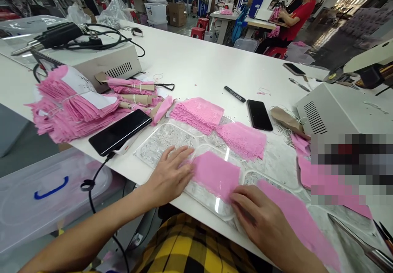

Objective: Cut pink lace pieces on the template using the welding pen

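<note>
A pink fabric piece (216, 174) lies flat on a clear plastic lid-like sheet (181, 136) in front of me. My left hand (173, 174) rests with outstretched fingers along the piece's left edge. At its lower right corner, my right hand (260, 213) has thumb and fingers closed on the fabric. Just beyond are two pink stacks with lacy, perforated patterning, a left stack (198, 113) and a right stack (242, 140). A larger pink piece (294, 215) spreads partly beneath my right forearm.
Tied pink bundles (73, 109) and a charging phone (121, 131) lie left, near a soldering-iron-like tool (58, 35) on a grey box (107, 62). Another phone (259, 115) and a marker (235, 94) lie ahead. Tweezers (365, 246) are at right. A person in red (302, 17) sews beyond.
</note>
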`<state>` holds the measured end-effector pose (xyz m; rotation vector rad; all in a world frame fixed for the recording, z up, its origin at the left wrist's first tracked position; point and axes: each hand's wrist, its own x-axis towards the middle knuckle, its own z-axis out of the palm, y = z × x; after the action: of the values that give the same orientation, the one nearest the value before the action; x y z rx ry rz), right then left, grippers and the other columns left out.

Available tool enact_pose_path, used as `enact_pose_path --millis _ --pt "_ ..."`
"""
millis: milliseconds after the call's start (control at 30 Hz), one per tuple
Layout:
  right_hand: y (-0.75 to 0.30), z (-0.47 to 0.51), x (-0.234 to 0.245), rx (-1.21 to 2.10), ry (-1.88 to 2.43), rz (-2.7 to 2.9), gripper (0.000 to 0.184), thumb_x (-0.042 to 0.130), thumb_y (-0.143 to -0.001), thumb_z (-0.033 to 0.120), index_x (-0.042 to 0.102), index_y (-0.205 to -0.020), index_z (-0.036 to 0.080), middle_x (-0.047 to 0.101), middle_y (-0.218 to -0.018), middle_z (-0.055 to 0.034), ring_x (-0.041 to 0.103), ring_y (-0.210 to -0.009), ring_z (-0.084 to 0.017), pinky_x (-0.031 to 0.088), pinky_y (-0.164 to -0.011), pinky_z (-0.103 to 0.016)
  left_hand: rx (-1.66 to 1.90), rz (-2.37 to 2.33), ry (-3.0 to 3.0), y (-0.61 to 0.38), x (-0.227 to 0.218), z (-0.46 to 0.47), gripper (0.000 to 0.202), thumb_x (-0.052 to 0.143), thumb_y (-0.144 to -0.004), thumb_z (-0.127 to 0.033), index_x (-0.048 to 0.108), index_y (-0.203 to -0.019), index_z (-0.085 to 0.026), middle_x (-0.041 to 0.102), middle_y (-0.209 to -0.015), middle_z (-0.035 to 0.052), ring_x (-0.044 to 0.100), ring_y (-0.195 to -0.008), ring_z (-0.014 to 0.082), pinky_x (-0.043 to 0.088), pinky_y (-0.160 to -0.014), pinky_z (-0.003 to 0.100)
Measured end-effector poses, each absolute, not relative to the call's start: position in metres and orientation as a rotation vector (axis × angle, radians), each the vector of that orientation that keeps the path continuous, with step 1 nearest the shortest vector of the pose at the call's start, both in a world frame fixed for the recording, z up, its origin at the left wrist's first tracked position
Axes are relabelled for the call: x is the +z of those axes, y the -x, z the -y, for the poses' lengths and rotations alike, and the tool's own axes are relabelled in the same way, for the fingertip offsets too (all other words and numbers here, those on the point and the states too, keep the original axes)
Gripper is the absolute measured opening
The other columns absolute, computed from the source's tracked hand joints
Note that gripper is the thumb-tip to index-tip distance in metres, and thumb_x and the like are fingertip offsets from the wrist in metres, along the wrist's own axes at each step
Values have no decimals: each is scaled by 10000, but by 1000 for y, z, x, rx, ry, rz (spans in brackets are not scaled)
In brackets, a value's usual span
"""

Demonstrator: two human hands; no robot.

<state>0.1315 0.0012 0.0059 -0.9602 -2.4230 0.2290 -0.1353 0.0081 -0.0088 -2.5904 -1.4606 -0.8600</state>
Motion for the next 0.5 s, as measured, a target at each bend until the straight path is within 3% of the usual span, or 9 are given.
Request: enact_pose_path --millis 133,333,400,500 --pt "-135 0 2 195 947 2383 155 522 -873 101 627 -929 201 662 -894 -70 643 -803 -163 569 -671 -275 -875 1448 2580 140 -5 -4 132 513 -922 -138 642 -923 -164 624 -1260 135 526 -1265 266 359 -1094 495" --pt "-137 3 2 230 953 2370 177 505 -868 84 617 -926 209 665 -910 -68 639 -818 -165 575 -687 -296 -690 1257 2727 135 0 -6 365 478 -940 -137 563 -1277 -249 519 -1416 100 418 -1368 273 292 -1130 539" --pt "-136 4 2 254 950 2365 177 502 -860 69 610 -896 206 661 -902 -66 631 -817 -164 571 -690 -299 -649 1207 2751 136 -2 -7 322 491 -946 -171 589 -1242 -251 540 -1399 85 451 -1344 275 281 -1138 546" --pt "-136 6 3 275 958 2343 187 504 -838 37 599 -864 197 654 -887 -62 614 -806 -161 561 -682 -297 -706 1251 2616 139 -4 -8 200 525 -933 -156 642 -1091 -193 665 -1219 99 582 -1204 269 346 -1104 539"
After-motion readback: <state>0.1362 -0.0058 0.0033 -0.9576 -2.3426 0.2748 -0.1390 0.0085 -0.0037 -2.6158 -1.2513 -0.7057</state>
